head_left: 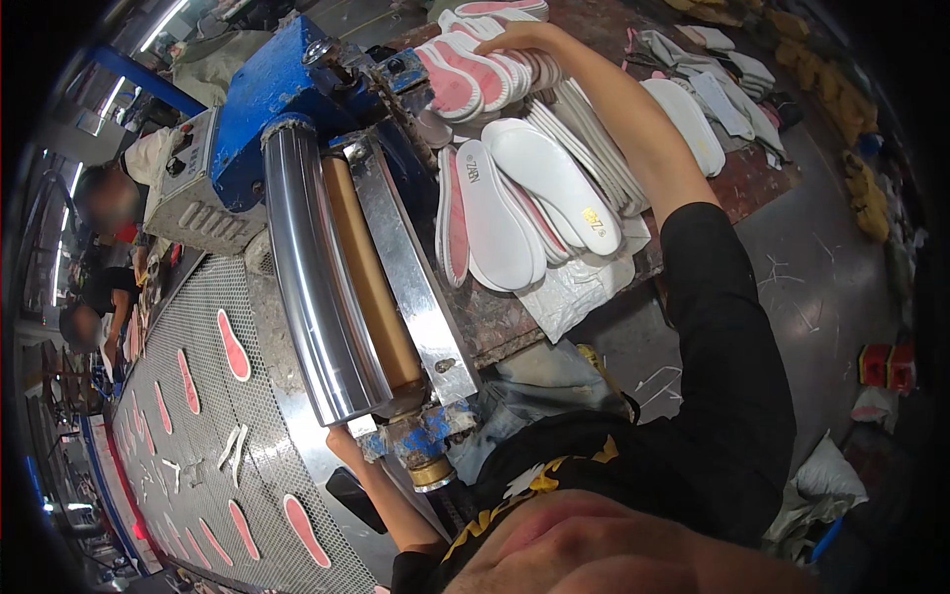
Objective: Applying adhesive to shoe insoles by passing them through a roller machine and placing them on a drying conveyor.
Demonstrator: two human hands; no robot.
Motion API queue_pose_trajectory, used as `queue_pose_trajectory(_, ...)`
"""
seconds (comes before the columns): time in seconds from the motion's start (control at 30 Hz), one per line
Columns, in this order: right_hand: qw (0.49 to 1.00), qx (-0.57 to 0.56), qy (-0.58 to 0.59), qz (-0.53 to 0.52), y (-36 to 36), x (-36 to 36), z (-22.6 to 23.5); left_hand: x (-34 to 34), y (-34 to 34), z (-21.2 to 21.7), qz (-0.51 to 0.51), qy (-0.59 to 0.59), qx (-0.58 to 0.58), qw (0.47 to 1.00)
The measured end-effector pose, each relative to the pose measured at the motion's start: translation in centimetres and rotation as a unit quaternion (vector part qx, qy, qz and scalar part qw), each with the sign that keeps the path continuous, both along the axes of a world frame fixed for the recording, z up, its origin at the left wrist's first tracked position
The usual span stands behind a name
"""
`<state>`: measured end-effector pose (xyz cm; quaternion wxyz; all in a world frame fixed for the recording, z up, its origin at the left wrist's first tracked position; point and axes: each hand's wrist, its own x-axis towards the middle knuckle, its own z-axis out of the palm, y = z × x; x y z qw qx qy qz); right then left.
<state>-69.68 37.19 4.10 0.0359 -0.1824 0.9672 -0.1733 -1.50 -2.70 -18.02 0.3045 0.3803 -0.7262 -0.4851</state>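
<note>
My right arm reaches far across the bench, and my right hand [517, 38] is at a row of pink-topped insoles with white edges [457, 81]. Its fingers close over the row's top edge; their tips are partly hidden. Below that row lie white insoles [500, 213] in overlapping stacks, some with printed marks. My left hand [342, 444] is low beside the near end of a roller machine with a shiny metal roller [315, 287]. The machine's end hides the left fingers. A tan roller [366, 267] runs alongside the metal one.
Pink insoles [234, 345] and white strips [233, 453] lie spread on a mesh conveyor [267, 436] at the left. A blue machine housing [267, 94] stands behind the rollers. Grey and white pieces [727, 94] sit at the bench's far right. Other people work at the far left.
</note>
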Motion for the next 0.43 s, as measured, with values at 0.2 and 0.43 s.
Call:
queue_pose_trajectory(0.2,0.995,-0.014,-0.02,0.101,-5.5,6.9,5.2,0.9,0.5,1.3,0.004,0.072,0.066,0.995)
queue_pose_trajectory(0.43,0.99,0.062,0.033,0.122,-7.2,7.4,4.3,-0.5,1.7,3.6,-0.069,0.048,0.141,0.986)
